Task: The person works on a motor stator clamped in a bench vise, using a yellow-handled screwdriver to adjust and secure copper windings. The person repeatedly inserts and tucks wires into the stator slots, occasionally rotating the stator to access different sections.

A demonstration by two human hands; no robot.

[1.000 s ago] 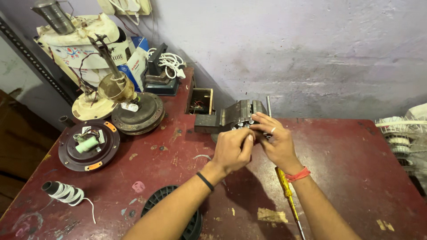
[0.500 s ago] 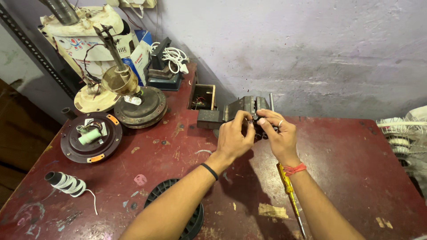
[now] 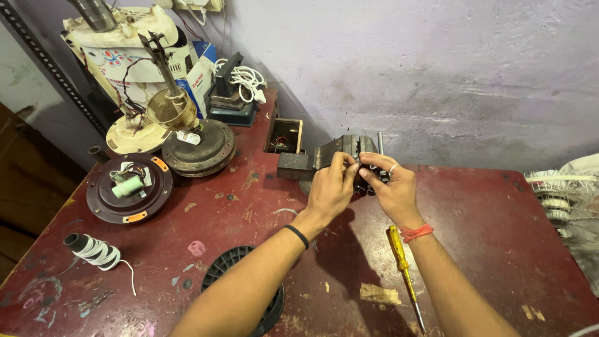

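A grey metal bench vise (image 3: 324, 156) sits at the back of the dark red table (image 3: 486, 231), near the wall. My left hand (image 3: 331, 190) and my right hand (image 3: 390, 187) meet at the vise jaws, fingers pinched together around a small dark part that my fingers mostly hide. My left wrist carries a black band, my right a red thread, and a ring shows on a right finger. A yellow-handled screwdriver (image 3: 400, 259) lies on the table under my right forearm.
Left of the vise stand a small open wooden box (image 3: 286, 134), a fan motor base with a shaft (image 3: 187, 134), a round dark motor plate (image 3: 128, 187) and a spool of white thread (image 3: 93, 249). A black ribbed disc (image 3: 231, 274) lies near my left arm. White fan parts (image 3: 568, 193) sit at right.
The view has drifted a little, so the vise sits lower right in frame. Both hands stay at the vise jaws, fingers shifting slightly on the small part.
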